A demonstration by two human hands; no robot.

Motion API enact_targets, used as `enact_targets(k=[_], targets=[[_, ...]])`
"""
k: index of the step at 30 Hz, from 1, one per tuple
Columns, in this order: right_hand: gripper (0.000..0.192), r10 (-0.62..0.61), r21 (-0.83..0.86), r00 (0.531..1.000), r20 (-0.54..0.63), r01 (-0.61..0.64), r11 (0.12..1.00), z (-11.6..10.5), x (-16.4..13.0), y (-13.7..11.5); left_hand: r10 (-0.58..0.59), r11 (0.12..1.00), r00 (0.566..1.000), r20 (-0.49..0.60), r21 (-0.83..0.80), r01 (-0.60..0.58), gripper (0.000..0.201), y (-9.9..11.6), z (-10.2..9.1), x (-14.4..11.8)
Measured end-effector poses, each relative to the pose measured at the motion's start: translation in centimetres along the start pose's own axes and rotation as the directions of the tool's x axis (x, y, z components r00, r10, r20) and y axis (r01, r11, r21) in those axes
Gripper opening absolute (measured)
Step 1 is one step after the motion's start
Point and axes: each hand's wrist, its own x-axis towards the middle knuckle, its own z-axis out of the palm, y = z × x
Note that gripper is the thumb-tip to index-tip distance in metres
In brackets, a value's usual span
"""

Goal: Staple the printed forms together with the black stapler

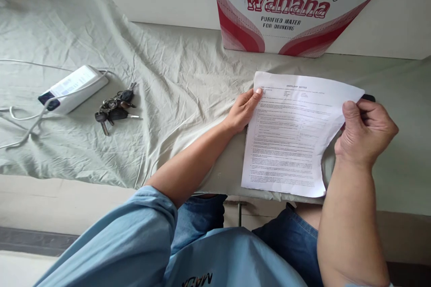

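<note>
A printed white sheet of paper [289, 134] lies on the cloth-covered surface in front of me, its right edge lifted. My left hand [243, 109] rests on the sheet's left edge, fingers flat, thumb on the paper near the top corner. My right hand [365, 132] pinches the sheet's right edge between thumb and fingers and lifts it. A small black object [368, 97] peeks out just behind my right hand; what it is cannot be told.
A pale green wrinkled cloth [168, 76] covers the surface. A bunch of keys [114, 109] and a white power bank [72, 88] with cables lie at the left. A red-and-white water carton [289, 8] stands at the back.
</note>
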Motion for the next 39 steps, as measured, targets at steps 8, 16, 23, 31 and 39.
enact_targets(k=[8,16,23,31,39], targets=[[0.092,0.396,-0.121,0.730,0.557,-0.400,0.908,-3.3,-0.6,-0.1,0.011,0.994,0.996,-0.086,-0.107,-0.021,0.066,-0.5,0.0,0.6],[0.073,0.657,-0.379,0.489,0.574,-0.553,0.742,-8.9,0.8,-1.3,0.032,0.968,0.938,-0.344,-0.224,-0.115,0.067,-2.1,-1.8,3.5],[0.063,0.460,0.058,0.860,0.221,-0.482,0.874,-5.0,-0.9,-1.8,0.067,0.970,0.979,-0.190,-0.217,-0.108,0.064,-0.9,-2.3,2.9],[0.053,0.018,0.256,0.997,0.081,-0.038,0.966,-6.0,1.4,-2.1,0.277,0.960,0.961,-0.024,0.045,-0.275,0.080,1.3,-7.1,3.0],[0.048,0.171,0.059,0.836,0.521,-0.235,0.970,-6.5,0.0,-2.4,0.146,0.951,0.987,-0.063,0.282,-0.123,0.074,0.1,-8.2,2.4]])
